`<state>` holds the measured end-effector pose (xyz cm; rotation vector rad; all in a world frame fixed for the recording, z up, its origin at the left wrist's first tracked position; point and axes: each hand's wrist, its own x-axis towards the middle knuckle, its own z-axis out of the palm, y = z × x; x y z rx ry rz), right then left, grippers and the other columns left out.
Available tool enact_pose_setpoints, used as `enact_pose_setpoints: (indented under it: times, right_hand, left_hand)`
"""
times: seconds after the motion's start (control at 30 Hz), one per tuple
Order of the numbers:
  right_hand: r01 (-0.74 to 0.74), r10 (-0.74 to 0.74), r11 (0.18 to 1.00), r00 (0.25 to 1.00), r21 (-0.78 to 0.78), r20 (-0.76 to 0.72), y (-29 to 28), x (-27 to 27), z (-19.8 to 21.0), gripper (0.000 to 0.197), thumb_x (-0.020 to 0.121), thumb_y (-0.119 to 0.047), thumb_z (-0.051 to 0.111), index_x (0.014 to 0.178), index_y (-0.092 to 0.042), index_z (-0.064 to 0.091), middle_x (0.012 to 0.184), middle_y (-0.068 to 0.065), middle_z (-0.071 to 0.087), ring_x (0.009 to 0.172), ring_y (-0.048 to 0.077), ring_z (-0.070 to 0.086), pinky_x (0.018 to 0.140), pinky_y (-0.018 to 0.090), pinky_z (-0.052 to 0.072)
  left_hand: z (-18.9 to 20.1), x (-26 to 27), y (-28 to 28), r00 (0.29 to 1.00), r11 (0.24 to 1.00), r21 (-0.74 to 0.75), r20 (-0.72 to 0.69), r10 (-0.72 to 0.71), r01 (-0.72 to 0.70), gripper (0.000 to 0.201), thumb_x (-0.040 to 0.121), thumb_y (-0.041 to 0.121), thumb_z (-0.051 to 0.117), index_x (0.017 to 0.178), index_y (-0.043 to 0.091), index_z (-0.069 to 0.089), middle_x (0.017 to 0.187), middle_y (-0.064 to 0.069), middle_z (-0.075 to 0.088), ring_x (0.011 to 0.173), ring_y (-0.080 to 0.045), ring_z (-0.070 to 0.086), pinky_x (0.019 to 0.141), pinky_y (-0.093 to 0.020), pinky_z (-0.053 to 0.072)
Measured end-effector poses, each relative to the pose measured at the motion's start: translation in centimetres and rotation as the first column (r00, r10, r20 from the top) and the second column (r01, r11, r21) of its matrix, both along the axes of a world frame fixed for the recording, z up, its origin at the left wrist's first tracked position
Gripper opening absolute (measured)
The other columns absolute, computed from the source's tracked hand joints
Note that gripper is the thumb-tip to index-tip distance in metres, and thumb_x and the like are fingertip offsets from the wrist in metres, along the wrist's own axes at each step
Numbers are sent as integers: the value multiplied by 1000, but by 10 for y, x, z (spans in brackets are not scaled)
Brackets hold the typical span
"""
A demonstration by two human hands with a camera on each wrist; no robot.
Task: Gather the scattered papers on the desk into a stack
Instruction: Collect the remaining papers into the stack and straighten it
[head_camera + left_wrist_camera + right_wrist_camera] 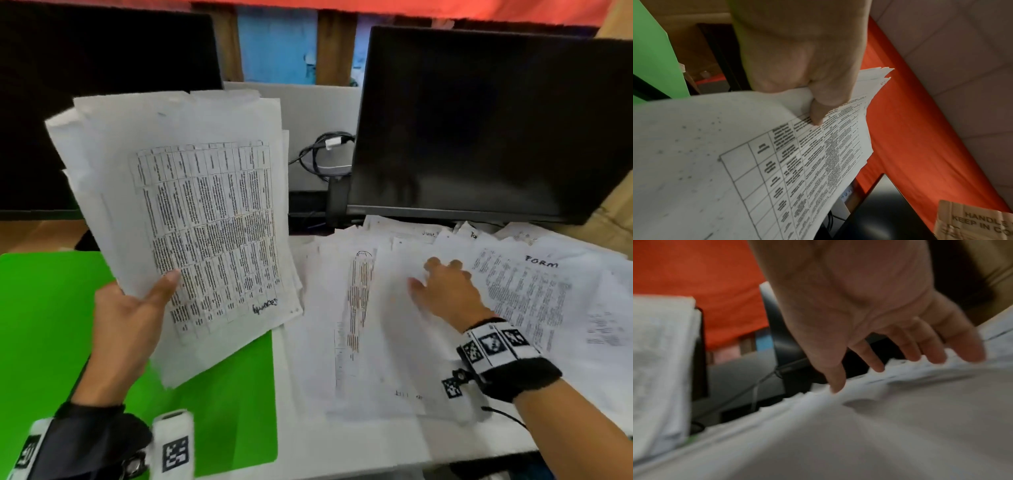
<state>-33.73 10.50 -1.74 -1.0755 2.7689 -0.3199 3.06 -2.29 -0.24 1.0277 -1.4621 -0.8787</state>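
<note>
My left hand [137, 308] grips a thick stack of printed papers [191, 212] by its lower left edge and holds it tilted up over the green mat [51, 308]. In the left wrist view the thumb presses on the stack's top sheet [818, 154], a sheet with a printed table. Scattered papers [376, 325] overlap on the white desk to the right. My right hand [442, 284] reaches over them with fingers spread and loosely extended, fingertips [836, 386] at or just above a blurred sheet. It holds nothing.
A dark monitor [479, 120] stands just behind the scattered papers, and another dark screen [85, 85] behind the held stack. Cables [322, 154] and a monitor stand lie between them. A cardboard box [972, 222] shows in the left wrist view.
</note>
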Motion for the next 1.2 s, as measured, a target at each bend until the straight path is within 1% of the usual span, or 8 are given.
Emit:
enact_pose_setpoints:
  times: [0.1, 0.23, 0.5, 0.6, 0.7, 0.83, 1.0, 1.2]
  right_hand:
    - [197, -192, 948, 980, 251, -45, 34, -41, -13, 90, 79, -73, 49, 138, -7, 32, 138, 27, 33, 127, 44, 38, 100, 50, 44]
    - [270, -283, 940, 959, 209, 32, 44, -61, -26, 118, 62, -80, 61, 139, 3, 29, 129, 24, 48, 116, 39, 53, 85, 40, 54]
    - [319, -285, 927, 941, -197, 181, 53, -70, -4, 30, 80, -19, 77, 73, -1, 54, 63, 6, 49, 56, 15, 46, 47, 21, 33]
    - [292, -174, 835, 944, -467, 280, 68, -75, 20, 14, 84, -15, 72, 79, -3, 65, 68, 8, 61, 56, 20, 53, 49, 23, 38]
    - [305, -73, 696, 931, -650, 358, 76, -76, 42, 13, 85, -15, 71, 90, -3, 71, 78, 11, 68, 61, 23, 58, 56, 27, 44]
    - [295, -33, 816, 883, -498, 469, 64, -60, 33, 11, 85, -16, 72, 87, -5, 70, 80, 6, 70, 67, 20, 64, 58, 26, 49]
    - [118, -126, 990, 986, 78, 111, 34, -37, -23, 42, 85, -31, 66, 115, -5, 55, 111, 12, 57, 104, 28, 55, 84, 30, 46]
    - [182, -171, 982, 967, -45, 191, 25, -27, -30, 33, 82, -1, 58, 114, 6, 54, 112, 20, 58, 89, 29, 57, 75, 25, 48]
  left_hand:
    - [2, -2, 0, 1000, 1000, -8, -10, 3, -3, 7, 91, 8, 64, 98, 5, 64, 73, 12, 68, 57, 16, 57, 52, -1, 42]
    - [0, -9, 0, 1000, 1000, -2, -17, -24, 24, 13, 91, 8, 65, 91, 21, 65, 69, 36, 66, 64, 17, 60, 59, -2, 46]
    - [1, -8, 3, 1000, 1000, -23, -22, -16, 15, 9, 90, 12, 66, 95, 20, 66, 78, 16, 69, 67, 13, 62, 67, -22, 53]
    - [2, -4, 2, 999, 1000, -5, -42, -17, 17, 18, 89, 13, 66, 88, 30, 62, 73, 33, 68, 68, 16, 61, 64, -10, 51]
    - [0, -4, 2, 997, 1000, -9, -74, 0, -1, 16, 90, 11, 65, 94, 26, 63, 77, 22, 70, 72, 10, 62, 70, -15, 53]
    - [-1, -7, 6, 995, 1000, -17, -98, -24, 22, 13, 91, 10, 64, 97, 21, 63, 92, 10, 63, 82, -5, 59, 74, -25, 47]
    - [-5, -10, 9, 995, 999, 6, -94, -38, 39, 13, 91, 10, 63, 101, 18, 64, 83, 19, 68, 83, -4, 59, 66, -14, 53]
    - [-8, -7, 8, 995, 997, -7, -62, -74, 74, 15, 91, 11, 64, 89, 26, 63, 75, 26, 71, 80, -4, 65, 67, -10, 54]
